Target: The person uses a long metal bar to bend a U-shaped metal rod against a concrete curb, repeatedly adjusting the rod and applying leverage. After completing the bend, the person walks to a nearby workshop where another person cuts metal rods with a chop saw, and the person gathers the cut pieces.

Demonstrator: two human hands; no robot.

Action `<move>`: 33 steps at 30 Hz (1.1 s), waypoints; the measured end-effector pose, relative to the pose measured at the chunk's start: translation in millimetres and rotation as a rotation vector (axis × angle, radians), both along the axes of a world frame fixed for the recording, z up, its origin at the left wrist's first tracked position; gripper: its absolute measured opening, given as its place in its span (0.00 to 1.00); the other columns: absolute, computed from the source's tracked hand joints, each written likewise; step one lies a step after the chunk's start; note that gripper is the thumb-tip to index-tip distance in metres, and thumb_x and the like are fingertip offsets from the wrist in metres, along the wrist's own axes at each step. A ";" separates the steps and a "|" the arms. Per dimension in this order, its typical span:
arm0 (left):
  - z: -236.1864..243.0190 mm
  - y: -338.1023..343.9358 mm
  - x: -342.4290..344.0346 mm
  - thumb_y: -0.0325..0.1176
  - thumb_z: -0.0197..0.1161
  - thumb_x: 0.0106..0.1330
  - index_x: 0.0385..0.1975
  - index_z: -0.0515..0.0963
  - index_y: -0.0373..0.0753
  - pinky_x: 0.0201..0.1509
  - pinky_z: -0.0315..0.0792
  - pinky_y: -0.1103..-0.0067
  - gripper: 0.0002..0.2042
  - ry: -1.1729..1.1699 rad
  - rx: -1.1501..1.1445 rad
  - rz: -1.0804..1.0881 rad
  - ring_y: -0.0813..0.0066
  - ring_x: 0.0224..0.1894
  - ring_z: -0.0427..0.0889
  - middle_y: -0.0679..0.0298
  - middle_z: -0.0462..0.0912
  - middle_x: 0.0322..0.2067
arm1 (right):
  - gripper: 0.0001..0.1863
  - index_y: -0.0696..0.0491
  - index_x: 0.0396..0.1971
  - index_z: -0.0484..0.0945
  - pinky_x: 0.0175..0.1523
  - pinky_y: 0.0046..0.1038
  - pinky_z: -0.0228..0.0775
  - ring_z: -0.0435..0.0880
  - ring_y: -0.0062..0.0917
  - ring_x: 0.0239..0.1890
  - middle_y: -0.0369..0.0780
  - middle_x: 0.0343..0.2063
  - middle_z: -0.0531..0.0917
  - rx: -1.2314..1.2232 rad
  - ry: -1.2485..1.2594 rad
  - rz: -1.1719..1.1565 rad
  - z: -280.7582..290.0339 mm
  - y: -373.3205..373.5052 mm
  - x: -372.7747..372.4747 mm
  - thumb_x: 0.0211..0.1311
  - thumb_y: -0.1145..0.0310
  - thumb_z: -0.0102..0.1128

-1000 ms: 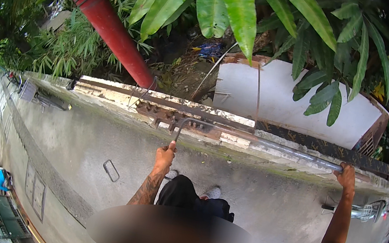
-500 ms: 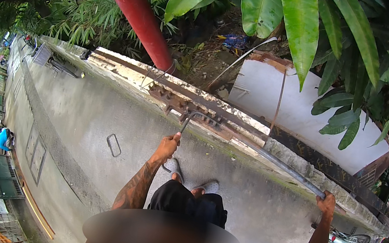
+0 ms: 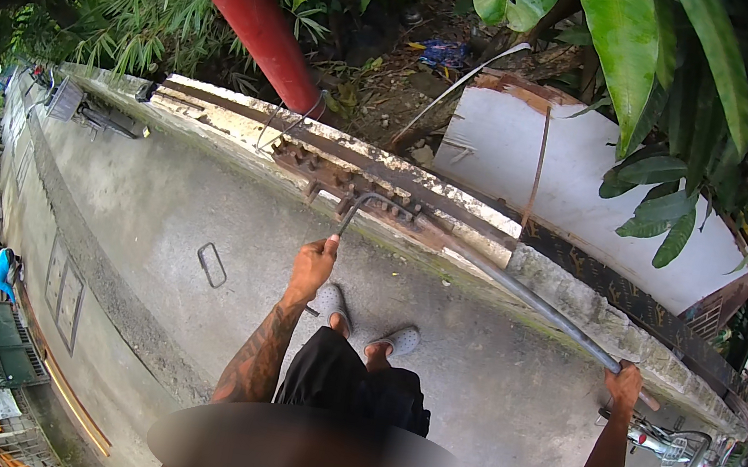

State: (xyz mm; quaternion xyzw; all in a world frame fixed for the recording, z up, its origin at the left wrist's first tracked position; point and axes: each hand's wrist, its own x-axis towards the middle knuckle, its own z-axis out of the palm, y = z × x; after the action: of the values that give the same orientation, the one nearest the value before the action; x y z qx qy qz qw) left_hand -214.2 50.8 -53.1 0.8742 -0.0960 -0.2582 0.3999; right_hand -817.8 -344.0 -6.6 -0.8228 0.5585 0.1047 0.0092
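My left hand [image 3: 311,271] is closed around the lower end of a thin dark metal rod [image 3: 350,212]. The rod curves over among the pegs of a rusty bending jig [image 3: 334,179] on top of the low wall. Far to the right, my right hand [image 3: 624,384] grips a long grey metal pipe [image 3: 537,304] near its outer end. The pipe slants up along the wall to the jig, where its inner end lies by the rod. Whether the rod runs inside the pipe, I cannot tell. A bent metal loop [image 3: 213,265] lies on the concrete to the left.
The low wall [image 3: 569,287] runs across in front of me, with a red post [image 3: 243,11] and a white board [image 3: 522,149] behind it. Large leaves [image 3: 605,46] hang overhead. Bicycles [image 3: 671,447] stand at right and far left. A person in blue [image 3: 4,272] is at far left.
The view has shifted slightly, so the wall and jig appear higher. Against the wall, my right hand and the pipe's outer end sit a little nearer to me. Both hands keep their hold.
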 end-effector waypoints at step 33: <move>-5.9 1.6 8.4 0.55 0.56 0.72 0.21 0.72 0.41 0.12 0.48 0.79 0.24 0.254 -0.144 0.001 0.86 0.11 0.55 0.75 0.61 0.12 | 0.19 0.54 0.38 0.83 0.50 0.44 0.74 0.82 0.51 0.40 0.52 0.34 0.84 -0.267 0.014 0.026 -35.7 23.6 -36.8 0.48 0.59 0.72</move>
State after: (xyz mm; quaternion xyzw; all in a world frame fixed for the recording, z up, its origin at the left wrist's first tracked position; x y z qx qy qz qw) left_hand -205.8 52.4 -58.9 0.8036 -0.0624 -0.3592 0.4705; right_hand -854.6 -320.4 -42.2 -0.8231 0.5568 0.0353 -0.1059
